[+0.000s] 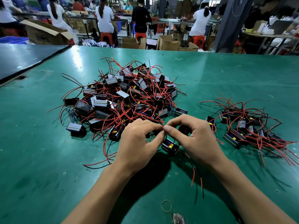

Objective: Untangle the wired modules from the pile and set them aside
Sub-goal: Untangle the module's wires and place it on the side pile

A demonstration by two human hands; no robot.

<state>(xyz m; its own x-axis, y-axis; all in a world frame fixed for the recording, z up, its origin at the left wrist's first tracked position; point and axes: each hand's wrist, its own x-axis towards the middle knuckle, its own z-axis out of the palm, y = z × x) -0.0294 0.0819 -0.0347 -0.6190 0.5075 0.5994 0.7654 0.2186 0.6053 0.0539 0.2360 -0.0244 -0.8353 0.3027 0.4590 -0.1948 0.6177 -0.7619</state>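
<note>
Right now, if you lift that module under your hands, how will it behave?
The module looks small and boxy, so probably light and stiff. Its wires trail in loose curves, so they will likely flop and may snag the pile.

2 hands (pixel 139 143) (pixel 195 139), 2 mod. piles (pixel 126 97) (pixel 252 126), 1 loose module (pixel 169 147), 1 rubber band (pixel 161 206)

Two bare hands meet fingertip to fingertip

The left hand (pixel 139 141) and right hand (pixel 195 139) reach in on bare forearms, backs up, fingers curled, thumbs and forefingers closed together at the middle, pinching thin wires (pixel 165 137).
</note>
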